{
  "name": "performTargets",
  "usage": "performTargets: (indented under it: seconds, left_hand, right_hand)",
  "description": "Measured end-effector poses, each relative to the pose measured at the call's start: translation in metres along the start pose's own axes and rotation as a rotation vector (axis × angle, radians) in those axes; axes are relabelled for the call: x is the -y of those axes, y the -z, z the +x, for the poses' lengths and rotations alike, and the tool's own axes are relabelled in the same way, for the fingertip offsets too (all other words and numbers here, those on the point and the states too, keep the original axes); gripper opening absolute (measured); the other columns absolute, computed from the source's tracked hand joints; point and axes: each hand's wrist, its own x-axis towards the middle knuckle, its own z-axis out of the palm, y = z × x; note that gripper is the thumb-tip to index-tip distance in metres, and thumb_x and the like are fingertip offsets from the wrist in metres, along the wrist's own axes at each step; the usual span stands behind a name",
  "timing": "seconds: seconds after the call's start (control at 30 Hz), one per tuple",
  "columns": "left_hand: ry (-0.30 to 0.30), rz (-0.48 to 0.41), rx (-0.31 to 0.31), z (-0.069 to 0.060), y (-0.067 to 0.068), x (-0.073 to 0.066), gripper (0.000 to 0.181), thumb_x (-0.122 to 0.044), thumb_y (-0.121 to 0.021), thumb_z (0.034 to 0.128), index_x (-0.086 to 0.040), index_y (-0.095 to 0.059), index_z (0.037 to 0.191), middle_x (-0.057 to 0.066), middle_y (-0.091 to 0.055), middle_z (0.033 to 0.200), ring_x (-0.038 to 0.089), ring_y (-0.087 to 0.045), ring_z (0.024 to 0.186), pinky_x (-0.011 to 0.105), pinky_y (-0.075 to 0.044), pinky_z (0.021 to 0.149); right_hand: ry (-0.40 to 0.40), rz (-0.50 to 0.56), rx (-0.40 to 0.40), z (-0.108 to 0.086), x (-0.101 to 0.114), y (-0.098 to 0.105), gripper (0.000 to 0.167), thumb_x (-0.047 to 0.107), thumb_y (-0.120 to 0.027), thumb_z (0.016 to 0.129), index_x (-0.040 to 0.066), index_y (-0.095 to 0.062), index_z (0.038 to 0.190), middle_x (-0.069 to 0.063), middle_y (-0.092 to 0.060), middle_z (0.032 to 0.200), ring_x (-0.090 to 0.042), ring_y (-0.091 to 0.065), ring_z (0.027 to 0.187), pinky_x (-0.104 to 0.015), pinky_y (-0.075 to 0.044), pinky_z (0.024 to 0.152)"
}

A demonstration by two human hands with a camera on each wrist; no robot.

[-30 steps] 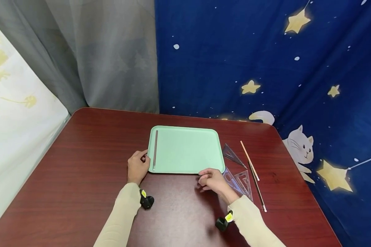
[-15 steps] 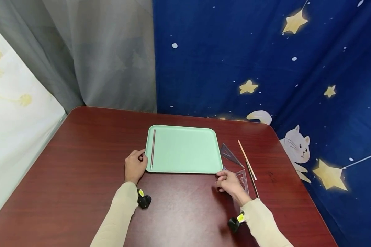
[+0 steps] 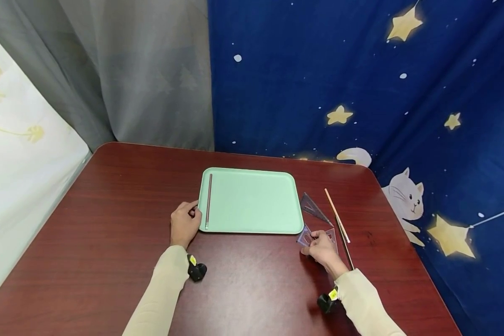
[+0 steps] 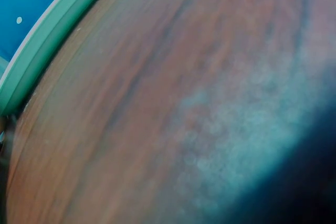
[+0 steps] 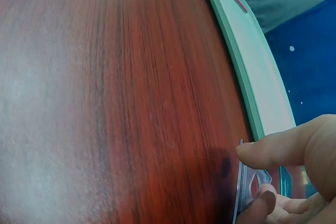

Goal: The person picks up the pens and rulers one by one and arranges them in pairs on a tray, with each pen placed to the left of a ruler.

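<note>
A pale green tray (image 3: 256, 203) lies on the table with a dark red pencil (image 3: 208, 201) along its left side. At the tray's left rim my left hand (image 3: 185, 224) holds the edge, with thumb and index finger bent there. My right hand (image 3: 322, 247) is off the tray's near right corner. Its thumb and fingers pinch a clear plastic ruler-like piece (image 3: 304, 236) with a hole, also seen as clear plastic (image 5: 242, 187) in the right wrist view. A clear set square (image 3: 332, 234) lies partly hidden under that hand. The left wrist view barely shows the left fingers.
Right of the tray lies a dark translucent set square (image 3: 312, 209). Beyond it are a light wooden pencil (image 3: 337, 214) and a dark pencil (image 3: 345, 247), partly behind the right hand. Curtains hang past the far edge of the brown table (image 3: 151, 168).
My right hand has moved right, from the tray's near edge to the plastic pieces, and now pinches one with a hole. The left hand stays at the tray's left rim.
</note>
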Motion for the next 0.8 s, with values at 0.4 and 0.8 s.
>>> performTargets:
  seconds: [0.4, 0.8]
  left_hand:
    - [-0.008, -0.015, -0.006, -0.0007, 0.0023, -0.0035, 0.028, -0.005, -0.055, 0.0858, -0.001, -0.072, 0.108, 0.010, -0.063, 0.081, 0.017, -0.053, 0.065, 0.029, -0.043, 0.060]
    - [-0.015, -0.023, -0.002, 0.0002, 0.0013, -0.0005, 0.028, -0.005, -0.056, 0.0857, -0.002, -0.072, 0.108, 0.009, -0.063, 0.081, 0.015, -0.052, 0.065, 0.028, -0.043, 0.060]
  right_hand:
    - [0.065, -0.284, -0.069, 0.0021, 0.0051, 0.0037, 0.047, 0.009, -0.076, 0.065, -0.008, -0.057, 0.104, -0.013, -0.064, 0.080, -0.024, -0.056, 0.073, -0.034, -0.043, 0.070]
    - [0.056, -0.301, -0.039, 0.0079, 0.0056, 0.0058, 0.038, 0.009, -0.080, 0.062, -0.007, -0.062, 0.091, -0.012, -0.062, 0.074, -0.024, -0.052, 0.074, -0.032, -0.042, 0.067]
